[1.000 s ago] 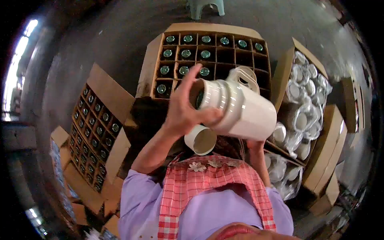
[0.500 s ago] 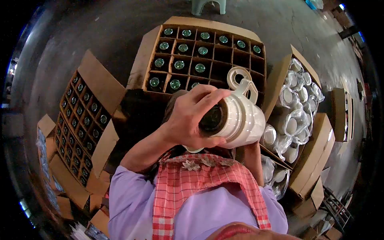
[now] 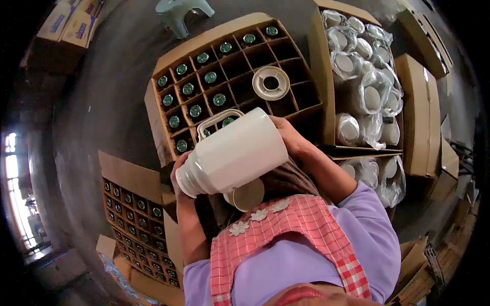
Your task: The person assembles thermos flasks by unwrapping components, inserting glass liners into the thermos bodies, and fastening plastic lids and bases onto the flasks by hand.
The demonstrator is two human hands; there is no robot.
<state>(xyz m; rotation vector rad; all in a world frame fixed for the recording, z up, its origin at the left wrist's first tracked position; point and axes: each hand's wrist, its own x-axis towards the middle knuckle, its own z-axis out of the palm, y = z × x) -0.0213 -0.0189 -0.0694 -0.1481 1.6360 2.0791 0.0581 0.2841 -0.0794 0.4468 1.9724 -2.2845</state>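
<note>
A white thermos jug with a loop handle lies across both hands in front of my chest. Its narrow neck points left and its broad base points up and right. My left hand is wrapped round the neck end, mostly hidden behind it. My right hand grips the base end, its fingers hidden behind the jug. Below the jug, a round white cup-like piece rests near my lap. A cream ring-shaped part lies on the dividers of the carton ahead, which holds several glass bottle-like pieces.
On the right stands a carton of white pieces in plastic bags, beside a closed carton. Another divided carton of glass pieces is at lower left. A pale green stool stands beyond, with stacked boxes at upper left.
The jug has swung round: its open dark mouth faced me, and now its side and base show. My left hand has shifted to the far side of the neck. The view has turned.
</note>
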